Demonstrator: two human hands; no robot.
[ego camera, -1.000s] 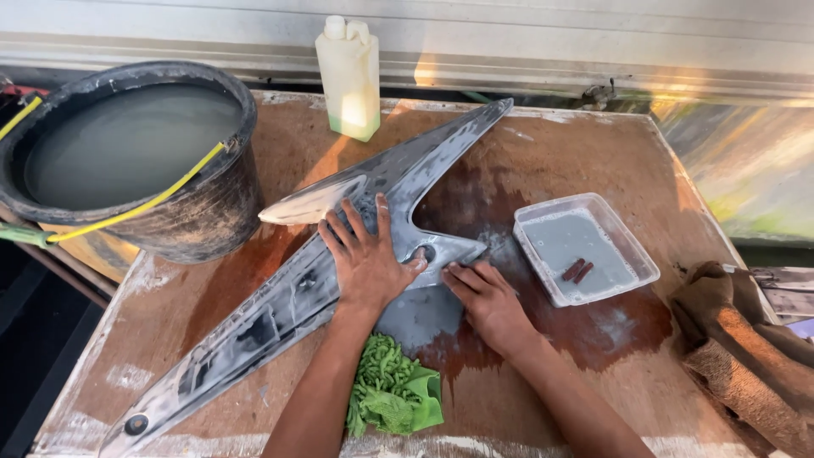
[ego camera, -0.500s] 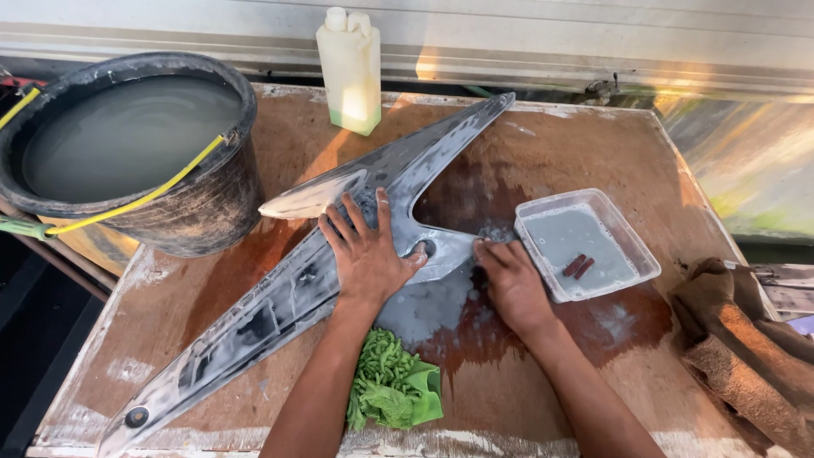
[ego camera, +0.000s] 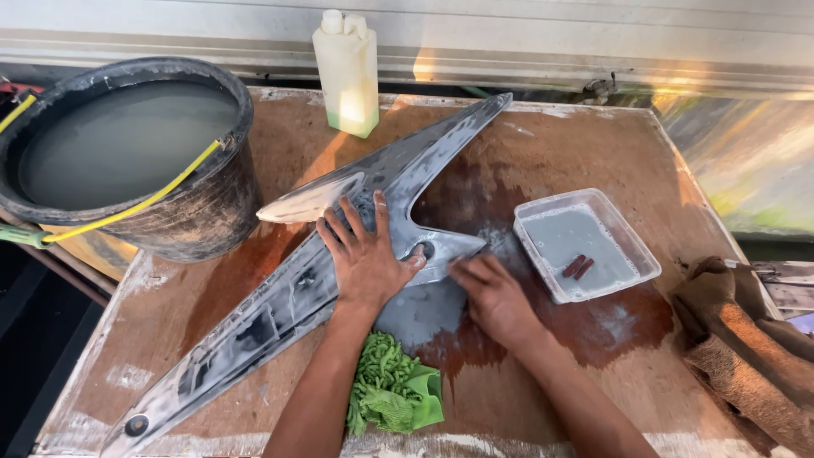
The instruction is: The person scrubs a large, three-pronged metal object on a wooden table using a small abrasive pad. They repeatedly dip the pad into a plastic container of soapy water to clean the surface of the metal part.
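The left hand [ego camera: 366, 259] is laid flat, fingers spread wide, on the grey pointed panel [ego camera: 339, 254]; nothing is grasped, the palm is simply pressed down on the panel's middle, with the thumb stretched toward a small round hole beside it. The right hand [ego camera: 494, 297] is held palm down with the fingers curled together and bent against the panel's lower edge, where the grey surface is wet; whether something thin is pinched under those fingers cannot be told.

The panel is stretched diagonally across the table, from a narrow tip near the front left corner up to a sharp tip near the far edge, with a second, paler prong branching off toward the bucket.

A green microfibre cloth [ego camera: 392, 397] is bunched just below the panel, between the two forearms. A clear plastic tray [ego camera: 585, 244] filled with cloudy water is set to the right of the hands, with two small dark reddish pieces lying in it. A black bucket [ego camera: 136, 161] of murky water with a yellow handle is placed at the far left. A pale plastic bottle [ego camera: 347, 71] is stood upright at the far edge. A brown rag [ego camera: 746, 339] is heaped at the right edge.

All is carried by a worn brown wooden table [ego camera: 593, 153], stained dark with water around the hands. A pale wall ledge is seen behind it.
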